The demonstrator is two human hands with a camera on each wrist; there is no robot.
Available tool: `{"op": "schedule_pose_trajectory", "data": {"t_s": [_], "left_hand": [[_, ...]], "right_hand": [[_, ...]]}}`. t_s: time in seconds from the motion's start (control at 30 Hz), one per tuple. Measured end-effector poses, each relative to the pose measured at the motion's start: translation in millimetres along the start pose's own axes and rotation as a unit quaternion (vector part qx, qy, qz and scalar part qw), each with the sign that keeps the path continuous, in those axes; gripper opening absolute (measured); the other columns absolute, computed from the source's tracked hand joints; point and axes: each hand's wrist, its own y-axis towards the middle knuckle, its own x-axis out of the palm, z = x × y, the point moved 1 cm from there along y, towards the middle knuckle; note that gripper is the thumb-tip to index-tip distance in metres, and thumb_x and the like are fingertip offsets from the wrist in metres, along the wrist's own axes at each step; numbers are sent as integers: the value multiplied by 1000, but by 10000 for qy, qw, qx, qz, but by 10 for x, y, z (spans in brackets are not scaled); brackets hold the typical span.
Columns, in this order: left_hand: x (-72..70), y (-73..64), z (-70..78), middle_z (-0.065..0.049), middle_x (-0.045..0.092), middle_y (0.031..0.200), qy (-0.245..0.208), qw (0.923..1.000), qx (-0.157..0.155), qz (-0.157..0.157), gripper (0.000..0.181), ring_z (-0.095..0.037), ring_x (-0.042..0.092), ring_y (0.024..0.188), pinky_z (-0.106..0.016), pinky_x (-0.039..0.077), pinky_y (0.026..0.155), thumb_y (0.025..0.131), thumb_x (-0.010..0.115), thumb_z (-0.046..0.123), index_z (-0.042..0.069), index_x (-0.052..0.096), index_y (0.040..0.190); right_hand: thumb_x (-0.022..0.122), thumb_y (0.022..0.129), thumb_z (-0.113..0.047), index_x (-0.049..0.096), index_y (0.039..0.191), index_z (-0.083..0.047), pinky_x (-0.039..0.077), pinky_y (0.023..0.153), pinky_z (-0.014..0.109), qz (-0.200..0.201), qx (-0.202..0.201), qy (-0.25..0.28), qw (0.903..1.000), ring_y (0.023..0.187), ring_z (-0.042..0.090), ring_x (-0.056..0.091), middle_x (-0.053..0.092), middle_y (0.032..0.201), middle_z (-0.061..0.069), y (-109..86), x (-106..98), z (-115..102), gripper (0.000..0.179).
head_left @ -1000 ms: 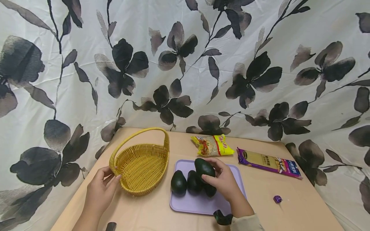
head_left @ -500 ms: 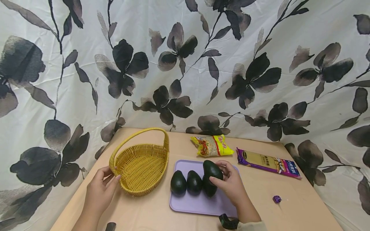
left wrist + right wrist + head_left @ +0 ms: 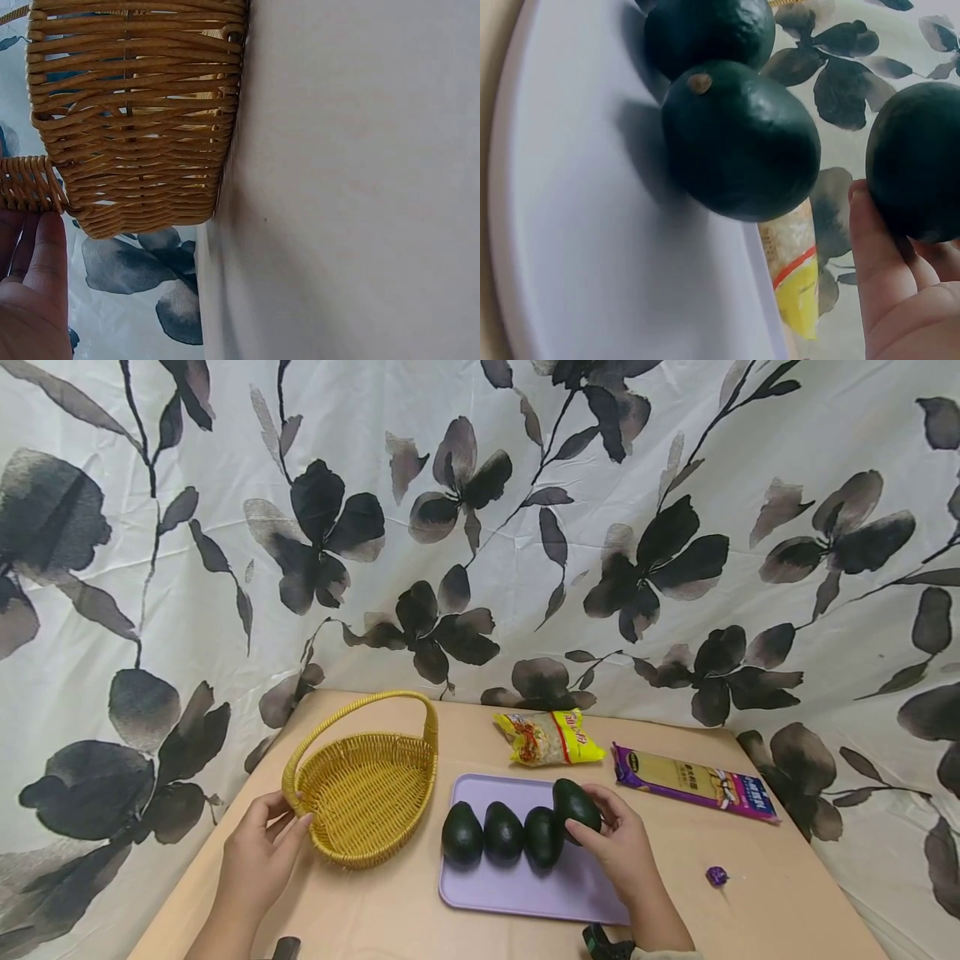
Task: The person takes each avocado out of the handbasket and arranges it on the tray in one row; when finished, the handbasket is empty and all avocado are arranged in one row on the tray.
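Observation:
In the head view my right hand [image 3: 621, 842] grips a dark green avocado [image 3: 576, 810] above the right part of a lilac tray [image 3: 517, 897]. Three more avocados stand in a row on the tray: one at the left [image 3: 462, 833], one in the middle [image 3: 503, 832], one at the right [image 3: 543, 837]. The right wrist view shows the held avocado [image 3: 922, 161] raised off the tray. With thumb and fingers, my left hand [image 3: 258, 856] holds the near-left handle base of a golden wicker basket [image 3: 367, 802]. The basket's woven inside is bare.
Behind the tray lies a yellow snack packet [image 3: 551, 739]. A long purple packet [image 3: 693, 783] is at the back right, with a small purple-wrapped lollipop [image 3: 717, 877] nearer. A floral cloth [image 3: 555, 635] hangs behind the table.
The right hand has moved right across the tray with its avocado, uncovering the third avocado in the row. The left hand and the basket have stayed in place.

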Motion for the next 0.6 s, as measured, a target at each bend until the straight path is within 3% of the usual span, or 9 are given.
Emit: {"op": "schedule_pose_trajectory", "data": {"t_s": [0.3,0.4,0.5,0.53,0.6], "left_hand": [[0,-13,17,-13,64,126,56,9999,-87,9,43,22,45,113,0,48,96,96,74,12,1,55,133],[-9,-10,28,-13,64,125,153,9998,-81,35,43,0,60,120,-2,50,97,96,74,13,0,54,133],[-11,-3,31,-13,63,125,233,9997,-45,29,44,-27,64,122,-5,51,97,96,73,14,0,54,134],[-8,-1,30,-13,63,125,258,9997,-25,20,44,-32,63,121,-5,51,97,97,73,14,0,54,134],[-1,2,23,-13,63,125,251,9997,-19,8,45,-30,63,121,-5,52,97,97,73,14,0,54,134]], "right_hand": [[87,83,-13,57,140,-10,63,92,24,236,95,-15,9997,126,31,59,58,145,13,-17,-91,126,64],[87,83,-14,57,140,-7,63,92,22,304,153,-43,9994,125,31,60,59,143,15,-12,-106,171,65],[88,83,-17,57,139,-6,62,92,20,399,211,-164,9988,124,30,60,60,141,16,-4,-113,224,65],[88,83,-19,57,139,-6,61,92,19,430,219,-234,9986,124,29,60,60,140,17,-5,-115,239,65],[88,83,-20,58,137,-7,60,91,16,494,219,-350,9979,121,28,61,60,138,16,-6,-118,275,64]]}}
